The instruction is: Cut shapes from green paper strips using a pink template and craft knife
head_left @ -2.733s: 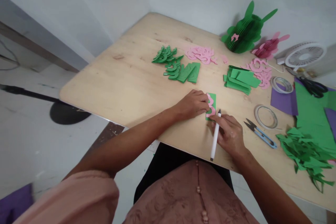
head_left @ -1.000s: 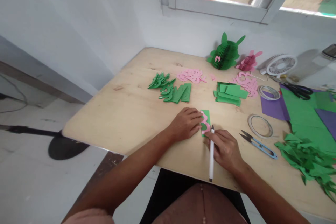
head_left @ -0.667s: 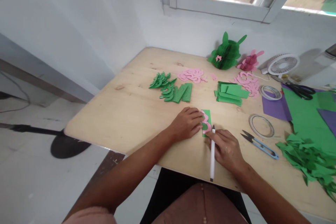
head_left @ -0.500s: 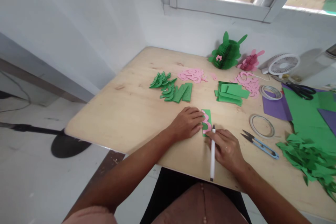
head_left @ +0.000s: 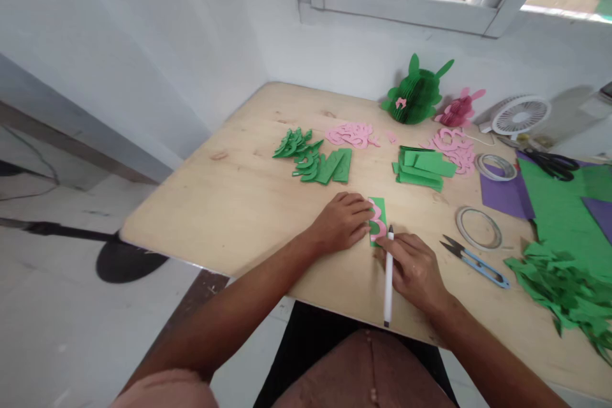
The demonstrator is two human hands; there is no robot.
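A green paper strip (head_left: 382, 205) lies on the table with a pink paper cutout (head_left: 380, 230), curved like a 3, on top of it. My left hand (head_left: 343, 222) rests flat on their left side, fingers outstretched over the edge of the cutout. From the lower right, my right hand (head_left: 415, 268) grips a white marker (head_left: 388, 293) with dark ends, held nearly upright in the view. A fingertip of that hand touches the bottom of the pink cutout. Some right fingers are hidden behind the hand.
Green cutouts (head_left: 306, 156), pink cutouts (head_left: 351, 134) and green strips (head_left: 423, 169) lie beyond my hands. To the right are thread snips (head_left: 478, 262), a tape roll (head_left: 478, 229), black scissors (head_left: 552, 164) and green scraps (head_left: 564, 287). A fan (head_left: 519, 116) and green paper figure (head_left: 414, 95) stand behind.
The view has shifted very slightly. Both hands, the marker and the paper pieces keep nearly the same positions.
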